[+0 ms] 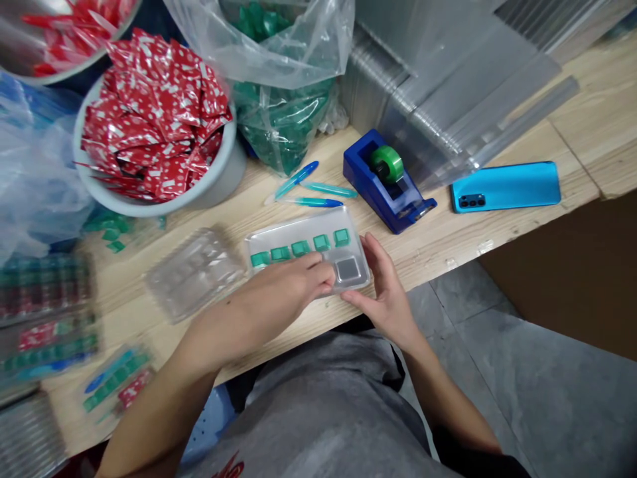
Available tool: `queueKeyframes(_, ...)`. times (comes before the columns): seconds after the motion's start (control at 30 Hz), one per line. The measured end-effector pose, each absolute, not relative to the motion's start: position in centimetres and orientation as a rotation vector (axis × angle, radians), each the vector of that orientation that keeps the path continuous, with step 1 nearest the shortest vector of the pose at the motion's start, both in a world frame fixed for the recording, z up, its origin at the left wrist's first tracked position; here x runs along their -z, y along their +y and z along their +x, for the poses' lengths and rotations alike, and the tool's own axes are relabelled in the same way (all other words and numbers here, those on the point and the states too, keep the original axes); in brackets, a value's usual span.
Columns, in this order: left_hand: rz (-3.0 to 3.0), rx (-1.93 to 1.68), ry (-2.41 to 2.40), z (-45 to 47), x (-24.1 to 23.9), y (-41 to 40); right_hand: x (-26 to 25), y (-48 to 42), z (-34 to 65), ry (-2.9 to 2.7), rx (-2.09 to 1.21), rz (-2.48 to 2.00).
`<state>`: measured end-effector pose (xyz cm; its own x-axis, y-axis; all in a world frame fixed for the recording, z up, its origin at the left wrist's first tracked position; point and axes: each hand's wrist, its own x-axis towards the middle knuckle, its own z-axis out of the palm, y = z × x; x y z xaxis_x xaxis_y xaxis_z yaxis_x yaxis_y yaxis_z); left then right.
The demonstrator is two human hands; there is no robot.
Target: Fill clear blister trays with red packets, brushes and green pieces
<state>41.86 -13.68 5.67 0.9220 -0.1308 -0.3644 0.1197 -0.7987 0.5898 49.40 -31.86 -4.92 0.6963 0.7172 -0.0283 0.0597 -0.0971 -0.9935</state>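
Note:
A clear plastic tray (293,232) lies on the table before me, with several green cube-like pieces (300,248) in a row along its upper side. At its lower right, a square compartment (348,268) holds nothing. My right hand (385,295) grips the tray's right end, thumb at the near edge and fingers along the far side. Over the tray's lower middle, my left hand (306,279) has its fingers curled together; whatever is in them is hidden. Left of the tray sits a blurred clear plastic lid or second tray (196,272).
Blue and teal pens (308,189) and a blue tape dispenser (373,176) lie beyond the tray. Behind are a tub (231,176) of red packets, a bag (288,119) of green pieces and stacked clear plastic (428,106). A blue phone (512,186) rests right; filled packs (44,345) stand left.

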Motion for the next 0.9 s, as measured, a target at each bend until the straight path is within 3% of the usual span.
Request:
queueKeyframes(0.23, 2.984, 0.291, -0.159, 41.5, -5.5, -17.8, 5.3, -32.2, 49.3, -0.643, -0.615, -1.582)
queueKeyframes(0.47, 2.736, -0.299, -0.027, 40.4, -7.3, -16.0, 4.4, -32.0, 49.6, -0.666, -0.597, -1.678)
queueKeyframes(0.67, 2.599, -0.52, -0.014, 37.1, -8.5, -18.2, 0.5, -34.0, 48.3, -0.844, -0.083, -1.857)
queueKeyframes(0.73, 2.54, -0.521, -0.04, 35.9, -8.2, -19.1, -0.7, -34.6, 47.5, -0.863, -0.244, -1.817)
queueKeyframes(0.9, 2.303, -0.725, 0.093, 32.2, -7.4, -19.9, -1.0, -31.7, 44.7, -0.804, -1.157, -1.556)
